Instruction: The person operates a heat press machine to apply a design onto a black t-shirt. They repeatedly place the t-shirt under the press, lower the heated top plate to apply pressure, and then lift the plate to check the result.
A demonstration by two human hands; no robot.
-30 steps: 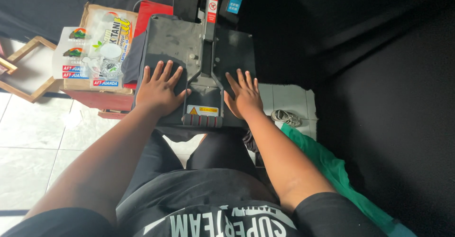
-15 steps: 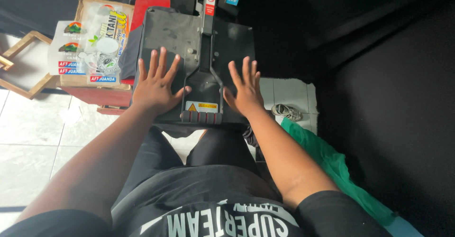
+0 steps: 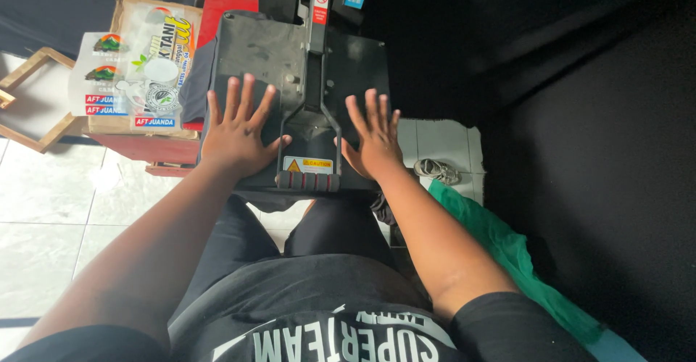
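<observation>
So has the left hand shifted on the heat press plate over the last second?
No. The left hand lies flat, fingers spread, on the heat press plate, at the same spot left of the handle arm; only the camera view drifted.

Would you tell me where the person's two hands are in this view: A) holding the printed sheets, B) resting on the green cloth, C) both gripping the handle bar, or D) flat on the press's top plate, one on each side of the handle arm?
D: the left hand and right hand lie flat, fingers spread, on the top plate, either side of the handle arm.
</observation>
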